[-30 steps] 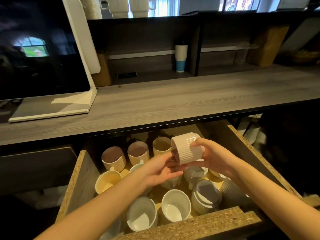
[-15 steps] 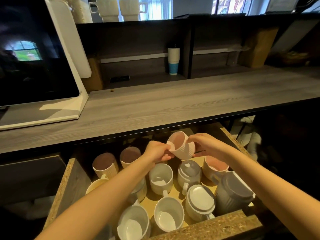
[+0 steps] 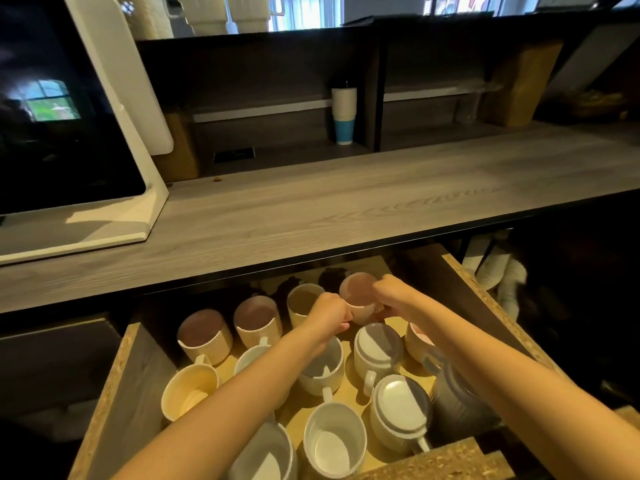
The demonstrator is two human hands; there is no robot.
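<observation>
The ribbed mug point(image 3: 360, 299), tipped sideways a second ago, now sits mouth-up, lower between both hands at the drawer's back row.

The drawer point(image 3: 114, 386) stands open below the worktop's point(image 3: 346, 209) front edge, with mugs point(image 3: 334, 441) in rows inside. Along its back wall three of them stand side by side from the left. The mug point(image 3: 358, 299) comes at that row's right end, between the left hand point(image 3: 327, 315) and the right hand point(image 3: 394, 296), which both grip it. Just before it, two upturned mugs point(image 3: 379, 348) stand one behind the other. A jug point(image 3: 457, 403) fills the front right corner. A screen point(image 3: 62, 116) stands at the worktop's left edge. A cup stack point(image 3: 344, 116) stands on the shelf point(image 3: 294, 154) behind its back edge.
</observation>
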